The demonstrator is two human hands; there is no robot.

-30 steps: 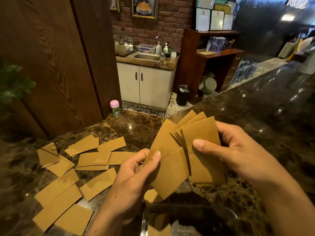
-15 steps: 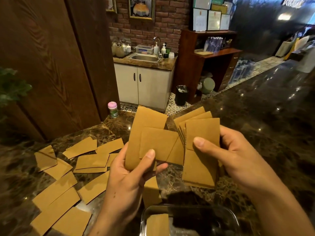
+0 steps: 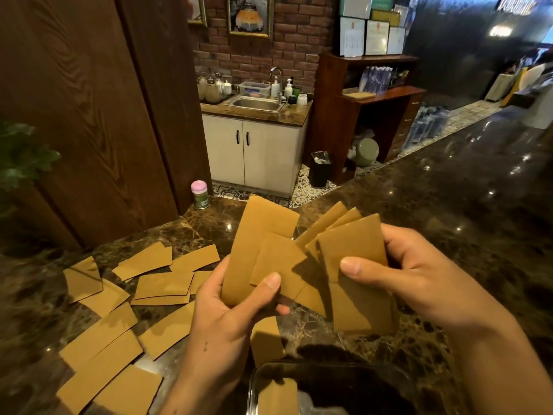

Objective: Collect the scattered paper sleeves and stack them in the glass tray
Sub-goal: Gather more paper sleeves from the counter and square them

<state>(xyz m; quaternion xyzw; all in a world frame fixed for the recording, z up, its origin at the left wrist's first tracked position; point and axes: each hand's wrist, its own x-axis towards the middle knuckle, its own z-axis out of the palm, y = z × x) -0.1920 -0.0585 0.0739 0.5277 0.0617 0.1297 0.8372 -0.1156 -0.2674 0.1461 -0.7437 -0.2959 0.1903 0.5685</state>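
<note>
Drawing two paper sleeves (image 3: 254,223) leftward out of the fan since a second ago, pinching them upright with the left hand (image 3: 227,319). Gripping the fanned bunch (image 3: 353,247) in the right hand (image 3: 419,280), curling fingers (image 3: 356,266) round it. Holding both above the counter (image 3: 449,205), just beyond the glass tray (image 3: 250,390) with one sleeve (image 3: 278,396) inside. Leaving scattered sleeves (image 3: 101,348) lying on the left.

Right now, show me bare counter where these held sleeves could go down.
Open counter lies right of the right hand, running to the far end. A smaller bare patch sits between the pink-capped jar and the held sleeves. Left of the left hand, scattered sleeves crowd it.
</note>
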